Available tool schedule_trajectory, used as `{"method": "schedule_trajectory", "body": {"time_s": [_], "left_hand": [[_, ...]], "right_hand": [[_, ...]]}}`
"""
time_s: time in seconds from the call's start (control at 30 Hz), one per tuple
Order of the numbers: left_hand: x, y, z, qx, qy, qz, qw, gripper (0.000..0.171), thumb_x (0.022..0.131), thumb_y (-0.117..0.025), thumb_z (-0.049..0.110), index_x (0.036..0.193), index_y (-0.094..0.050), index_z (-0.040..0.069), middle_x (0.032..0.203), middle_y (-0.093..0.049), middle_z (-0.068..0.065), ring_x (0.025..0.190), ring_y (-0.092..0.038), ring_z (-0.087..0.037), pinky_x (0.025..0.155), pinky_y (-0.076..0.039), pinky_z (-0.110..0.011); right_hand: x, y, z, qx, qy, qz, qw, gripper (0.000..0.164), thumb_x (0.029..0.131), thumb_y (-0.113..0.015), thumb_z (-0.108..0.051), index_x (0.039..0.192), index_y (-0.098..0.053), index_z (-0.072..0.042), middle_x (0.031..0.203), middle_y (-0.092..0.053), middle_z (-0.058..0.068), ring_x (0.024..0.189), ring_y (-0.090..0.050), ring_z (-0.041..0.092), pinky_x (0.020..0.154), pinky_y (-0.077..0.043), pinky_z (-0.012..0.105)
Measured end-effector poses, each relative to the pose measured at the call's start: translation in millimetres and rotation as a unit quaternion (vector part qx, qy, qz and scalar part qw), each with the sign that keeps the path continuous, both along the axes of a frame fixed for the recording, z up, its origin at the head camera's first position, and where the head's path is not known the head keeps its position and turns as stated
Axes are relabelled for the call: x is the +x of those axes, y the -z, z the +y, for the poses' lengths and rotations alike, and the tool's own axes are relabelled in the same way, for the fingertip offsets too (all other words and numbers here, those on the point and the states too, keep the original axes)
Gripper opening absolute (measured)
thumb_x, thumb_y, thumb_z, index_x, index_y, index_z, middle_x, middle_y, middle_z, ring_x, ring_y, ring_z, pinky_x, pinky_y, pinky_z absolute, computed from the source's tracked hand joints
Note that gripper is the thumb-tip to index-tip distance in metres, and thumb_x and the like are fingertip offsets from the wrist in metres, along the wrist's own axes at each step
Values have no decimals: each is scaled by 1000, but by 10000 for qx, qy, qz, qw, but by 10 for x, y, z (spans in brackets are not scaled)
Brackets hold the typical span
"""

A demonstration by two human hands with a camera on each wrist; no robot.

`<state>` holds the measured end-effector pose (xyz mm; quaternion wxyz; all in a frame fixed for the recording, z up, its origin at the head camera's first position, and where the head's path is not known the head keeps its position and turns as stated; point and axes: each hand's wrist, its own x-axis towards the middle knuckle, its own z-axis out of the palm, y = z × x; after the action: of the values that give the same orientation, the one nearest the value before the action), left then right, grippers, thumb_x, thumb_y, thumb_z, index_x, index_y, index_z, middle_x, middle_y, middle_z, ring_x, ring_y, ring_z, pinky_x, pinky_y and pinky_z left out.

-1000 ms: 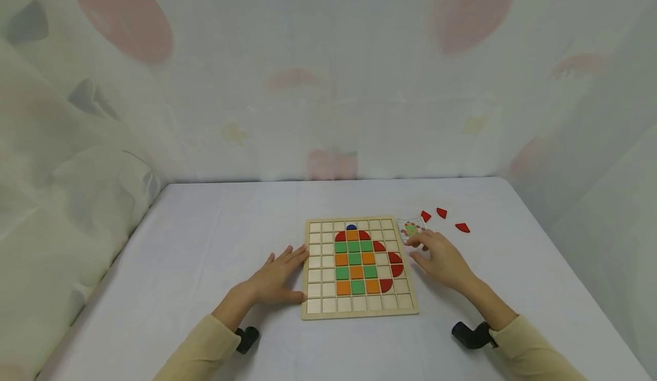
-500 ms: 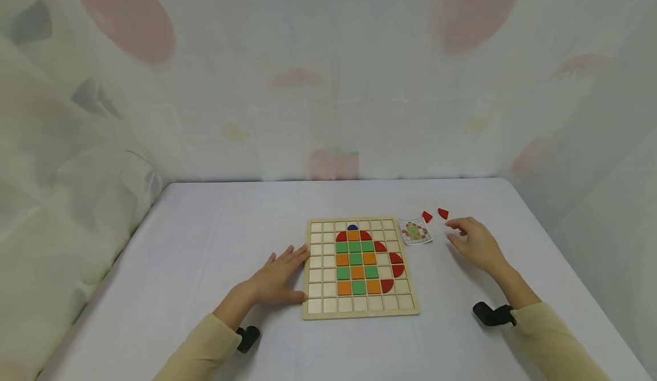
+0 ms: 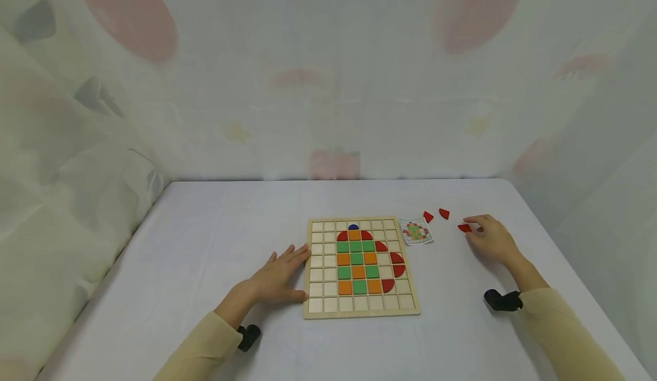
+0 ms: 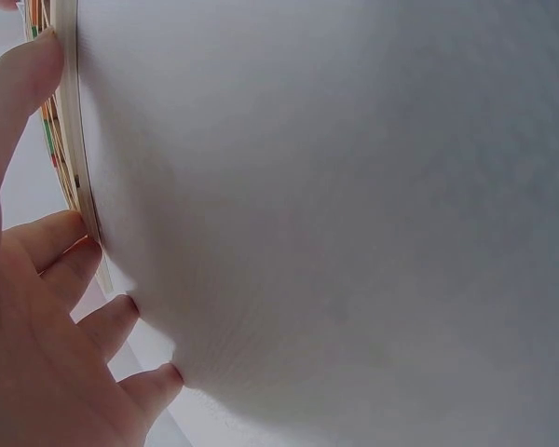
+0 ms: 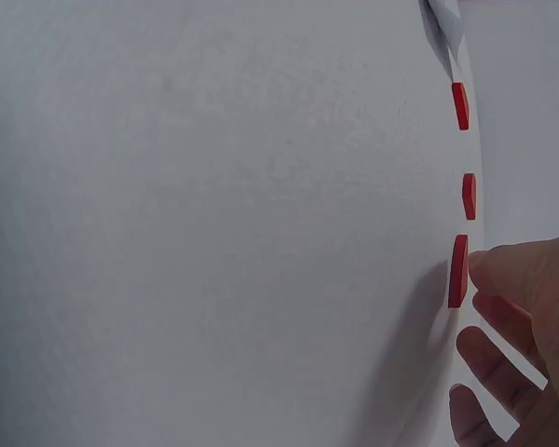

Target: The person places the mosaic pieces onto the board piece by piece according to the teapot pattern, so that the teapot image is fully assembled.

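Note:
In the head view a wooden grid board [image 3: 325, 307] holds green and orange squares with red quarter-round pieces and one blue piece. My left hand [image 3: 279, 281] lies spread at its left edge, the fingers and thumb touching the frame, as the left wrist view confirms. Off to the right of the board, my right hand [image 3: 494, 241] is over the table at a loose red quarter-round piece [image 3: 464, 228]. In the right wrist view a digit tip reaches the side of that red piece [image 5: 458, 270], which looks flat on the cloth. A second bit of red shows between the fingers, too small to identify.
Two more red pieces, one [image 3: 428, 217] and another [image 3: 444, 214], lie behind the right hand's reach. A small pattern card [image 3: 417, 232] sits beside the board's upper right corner. White cloth covers the table [image 3: 231, 215], with a curtain behind.
My right hand has travelled right, from beside the card to the rightmost loose red piece. The left hand stays at the board's edge.

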<state>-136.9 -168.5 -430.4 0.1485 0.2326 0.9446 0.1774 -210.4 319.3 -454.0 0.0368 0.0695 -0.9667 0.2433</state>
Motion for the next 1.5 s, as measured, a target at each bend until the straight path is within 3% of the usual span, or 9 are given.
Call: {"method": "schedule_trajectory", "body": {"time_s": [0.27,0.77,1.2,1.5], "left_hand": [[0,8,-1,-20,-1,-4,10000,89,76,-73,39,146,-27,10,153,-20,-3,141,-13,-32,107,-12,-62],[-7,23,-5,-44,3,3,10000,90,75,-73,40,146,-26,11,153,-20,-3,141,-14,-33,107,-12,-62],[-14,26,-5,-45,-8,4,10000,90,76,-72,41,147,-25,12,154,-18,-1,141,-13,-31,108,-10,-61],[-12,31,-15,-17,58,49,10000,89,76,-72,40,146,-25,11,154,-19,-3,140,-14,-34,107,-12,-62]], "right_hand": [[-54,48,15,84,-224,152,9996,32,81,-56,-1,112,-61,3,110,-54,29,91,-55,41,77,-48,54],[-62,36,23,247,-119,270,9993,27,80,-60,-3,105,-63,4,96,-56,25,78,-54,33,68,-46,47],[-58,39,0,252,-128,200,9994,26,81,-59,-4,105,-60,7,96,-55,26,83,-53,36,72,-46,50],[-25,-75,-227,231,-406,250,9986,28,83,-61,-8,107,-59,6,101,-55,24,91,-53,38,79,-46,53]]}}
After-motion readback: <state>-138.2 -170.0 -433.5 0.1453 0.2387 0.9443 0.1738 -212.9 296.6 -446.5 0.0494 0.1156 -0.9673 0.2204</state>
